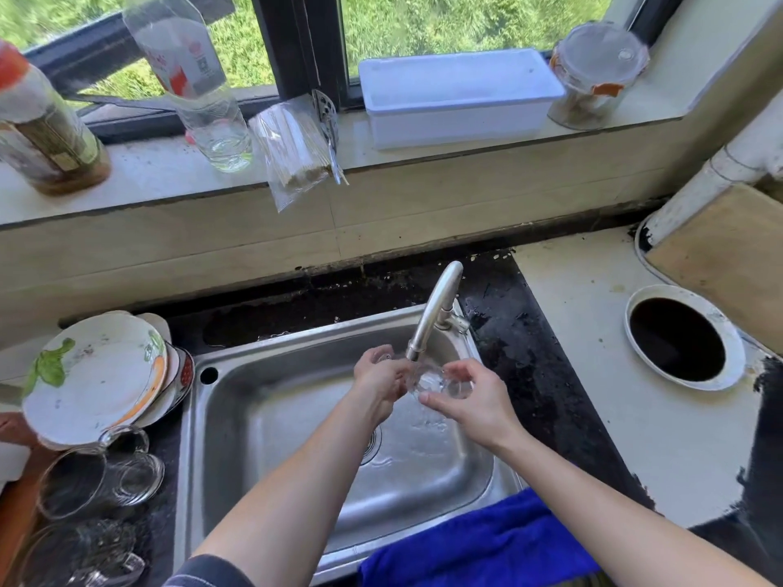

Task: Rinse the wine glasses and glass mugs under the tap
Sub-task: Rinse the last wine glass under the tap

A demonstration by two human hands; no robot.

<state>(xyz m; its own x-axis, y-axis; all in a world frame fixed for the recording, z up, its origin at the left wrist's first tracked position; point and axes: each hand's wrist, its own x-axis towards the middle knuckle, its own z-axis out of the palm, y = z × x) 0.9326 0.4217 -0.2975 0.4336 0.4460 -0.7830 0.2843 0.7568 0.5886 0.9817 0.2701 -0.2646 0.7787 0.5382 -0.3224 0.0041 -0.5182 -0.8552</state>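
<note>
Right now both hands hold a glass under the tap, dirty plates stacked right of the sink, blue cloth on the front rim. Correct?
One slip: the plates are stacked left of the sink, not right, per the head view. Both the left hand and right hand hold the glass under the tap; blue cloth matches.

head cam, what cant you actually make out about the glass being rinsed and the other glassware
- Glass under the tap, head view: left hand and right hand cover it, and its clear walls blur into the water; wine glass or mug, cannot tell.
- Water stream: too faint to trace.
- Glass mugs left of the sink: bottom-left ones are cut by the frame edge, so the count is unclear.
</note>
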